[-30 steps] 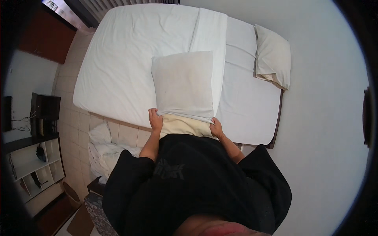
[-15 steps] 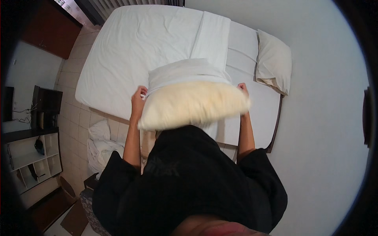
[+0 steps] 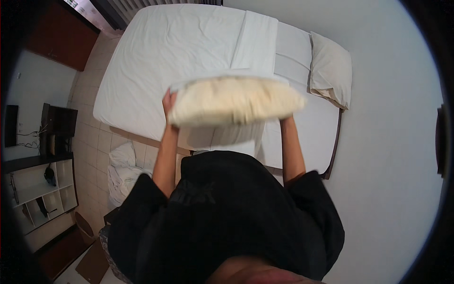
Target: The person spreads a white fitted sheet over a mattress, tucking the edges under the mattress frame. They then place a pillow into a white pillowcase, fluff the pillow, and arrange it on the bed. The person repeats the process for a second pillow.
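Observation:
A cream pillow [image 3: 236, 100], blurred by motion, is held up in front of me over the near side of the bed. A white pillowcase [image 3: 231, 72] covers its far part and the cream part faces me. My left hand [image 3: 169, 100] is closed on the pillowcase at the left end. At the right end my right hand [image 3: 286, 118] is up against the pillow and holds the pillowcase there, its fingers mostly hidden behind the cream bulge.
The bed [image 3: 165, 52] has a white sheet with a folded-back band. A second pillow [image 3: 331, 71] in an off-white case lies at its right end by the wall. Crumpled white cloth [image 3: 124, 173] is on the tiled floor at left, near an open shelf [image 3: 45, 189].
Both hands have lifted the pillow and moved it away from my body. It has tilted, so less of the pillowcase shows, and my right hand has gone mostly behind it.

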Tool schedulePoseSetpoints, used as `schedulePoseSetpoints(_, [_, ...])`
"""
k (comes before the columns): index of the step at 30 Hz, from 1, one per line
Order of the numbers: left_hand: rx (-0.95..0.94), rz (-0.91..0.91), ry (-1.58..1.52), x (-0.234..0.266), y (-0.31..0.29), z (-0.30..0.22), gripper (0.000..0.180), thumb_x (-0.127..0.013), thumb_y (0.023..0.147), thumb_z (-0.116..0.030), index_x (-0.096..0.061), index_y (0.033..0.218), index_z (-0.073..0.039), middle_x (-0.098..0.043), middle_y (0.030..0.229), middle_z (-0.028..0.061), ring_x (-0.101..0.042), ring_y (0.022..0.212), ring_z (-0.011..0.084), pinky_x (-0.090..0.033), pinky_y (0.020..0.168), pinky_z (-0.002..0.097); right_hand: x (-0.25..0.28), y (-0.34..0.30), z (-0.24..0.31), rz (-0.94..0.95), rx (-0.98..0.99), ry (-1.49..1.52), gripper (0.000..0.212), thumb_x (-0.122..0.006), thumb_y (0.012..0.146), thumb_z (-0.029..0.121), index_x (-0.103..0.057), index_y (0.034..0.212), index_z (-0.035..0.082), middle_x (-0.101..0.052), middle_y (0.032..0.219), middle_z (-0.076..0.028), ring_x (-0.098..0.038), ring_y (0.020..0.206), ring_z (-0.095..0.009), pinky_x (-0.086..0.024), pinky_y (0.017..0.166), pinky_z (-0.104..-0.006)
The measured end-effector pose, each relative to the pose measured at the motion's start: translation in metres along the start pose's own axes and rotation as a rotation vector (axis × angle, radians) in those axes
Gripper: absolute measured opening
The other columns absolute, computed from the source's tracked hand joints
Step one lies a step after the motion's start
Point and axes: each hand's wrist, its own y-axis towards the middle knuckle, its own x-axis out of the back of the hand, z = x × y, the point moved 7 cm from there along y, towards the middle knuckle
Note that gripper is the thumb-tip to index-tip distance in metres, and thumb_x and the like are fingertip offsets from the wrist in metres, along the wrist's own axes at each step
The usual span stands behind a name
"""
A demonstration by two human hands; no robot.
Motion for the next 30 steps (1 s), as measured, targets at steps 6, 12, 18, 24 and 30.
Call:
schedulePoseSetpoints(6, [-0.327, -0.031, 0.261, -0.09, 0.115, -0.191, 0.018, -0.059, 0.105, -0.022, -0.066, 0.097, -0.008, -0.066, 0.087, -0.0011, -0.062, 0.076, 0.0112, -0.053, 0.066, 0.029, -0.084, 0.179, 0.217, -0.103, 0.15, -0.095, 0.027, -0.057, 0.104, 0.012, -0.065, 0.122, -0.005, -0.074, 0.11, -0.012, -0.072, 0.094, -0.021, -0.061, 0.077, -0.0339])
schedulePoseSetpoints(12, [-0.711, 0.066, 0.652, -0.102, 0.219, -0.322, 0.031, -0.063, 0.079, -0.002, -0.071, 0.109, 0.001, -0.07, 0.086, 0.0047, -0.063, 0.076, 0.0169, -0.05, 0.066, 0.0327, -0.142, 0.262, 0.305, 0.215, 0.479, -0.491, 0.034, -0.049, 0.104, 0.018, -0.067, 0.116, -0.008, -0.073, 0.111, -0.018, -0.075, 0.096, -0.029, -0.063, 0.079, -0.041])
schedulePoseSetpoints(18, [-0.714, -0.153, 1.106, -0.153, 0.246, -0.382, 0.03, -0.066, 0.085, -0.014, -0.072, 0.111, -0.001, -0.075, 0.091, 0.0122, -0.071, 0.075, 0.018, -0.055, 0.066, 0.0332, -0.127, 0.322, 0.32, 0.039, 0.104, -0.405, 0.034, -0.059, 0.101, 0.022, -0.064, 0.123, -0.004, -0.071, 0.11, -0.019, -0.074, 0.088, -0.027, -0.064, 0.072, -0.04])
schedulePoseSetpoints(24, [-0.582, -0.002, 1.345, -0.089, 0.186, -0.281, 0.018, -0.067, 0.087, -0.011, -0.072, 0.102, -0.002, -0.074, 0.093, 0.0194, -0.073, 0.084, 0.029, -0.055, 0.075, 0.0379, -0.074, 0.218, 0.267, -0.035, 0.202, -0.85, 0.036, -0.055, 0.102, 0.027, -0.071, 0.1, -0.004, -0.073, 0.085, -0.021, -0.073, 0.072, -0.029, -0.055, 0.071, -0.0416])
schedulePoseSetpoints(30, [-0.056, -0.077, 1.31, 0.058, 0.015, 0.05, 0.029, -0.08, 0.078, -0.025, -0.07, 0.096, -0.004, -0.07, 0.081, 0.0162, -0.069, 0.079, 0.0355, -0.054, 0.073, 0.0458, 0.039, -0.023, -0.021, 0.172, -0.162, -1.295, 0.037, -0.057, 0.096, 0.031, -0.07, 0.11, -0.001, -0.071, 0.109, -0.028, -0.066, 0.103, -0.049, -0.053, 0.086, -0.0572])
